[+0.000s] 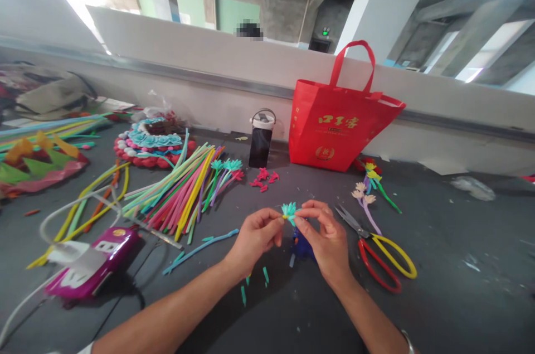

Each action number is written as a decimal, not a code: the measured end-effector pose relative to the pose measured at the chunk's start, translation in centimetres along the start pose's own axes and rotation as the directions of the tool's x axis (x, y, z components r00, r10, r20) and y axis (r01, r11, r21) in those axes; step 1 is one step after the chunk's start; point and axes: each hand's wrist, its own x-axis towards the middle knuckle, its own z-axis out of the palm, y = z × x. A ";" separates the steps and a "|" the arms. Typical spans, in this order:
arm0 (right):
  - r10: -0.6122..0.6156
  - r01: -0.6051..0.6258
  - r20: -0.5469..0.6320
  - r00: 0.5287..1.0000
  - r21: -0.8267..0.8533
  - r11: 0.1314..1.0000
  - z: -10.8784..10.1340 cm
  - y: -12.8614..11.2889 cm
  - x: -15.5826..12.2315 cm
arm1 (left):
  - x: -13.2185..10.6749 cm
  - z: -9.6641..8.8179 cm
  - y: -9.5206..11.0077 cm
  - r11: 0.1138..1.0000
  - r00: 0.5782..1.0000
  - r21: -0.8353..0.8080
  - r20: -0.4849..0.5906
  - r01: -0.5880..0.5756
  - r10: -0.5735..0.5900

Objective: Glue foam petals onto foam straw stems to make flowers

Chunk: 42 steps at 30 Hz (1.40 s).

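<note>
Between my two hands, over the middle of the dark table, is a small turquoise pipe-cleaner flower with a bit of yellow at its base. My left hand pinches it from the left by the yellow part. From the other side, my right hand grips its edge between thumb and finger. A dark blue object sits below, partly covered by my right hand. Scissors with one red and one yellow handle lie open to the right. Turquoise snippets are scattered below my left hand.
A bundle of colourful pipe cleaners lies left of centre, near a purple power strip. Behind stand a dark bottle and a red bag. Red pieces and finished pale flowers lie around. A low partition closes off the back.
</note>
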 end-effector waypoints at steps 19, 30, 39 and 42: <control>-0.056 0.041 -0.080 0.995 -0.180 0.983 0.5 -0.6 -0.2 | -0.4 0.2 -0.3 0.999 1.000 -0.035 0.027 0.004 -0.003; -0.171 0.122 -0.131 0.976 -0.318 0.940 0.9 -0.5 -0.4 | -0.4 0.1 -0.4 0.997 0.999 -0.076 0.048 0.013 -0.010; -0.190 0.140 -0.125 0.974 -0.330 0.934 1.0 -0.4 -0.6 | -0.5 0.3 -0.1 0.994 0.999 -0.103 0.031 0.028 -0.025; -0.189 0.139 -0.127 0.974 -0.327 0.935 1.1 -0.5 -0.6 | -0.5 0.3 -0.1 0.994 0.999 -0.103 0.024 0.027 -0.025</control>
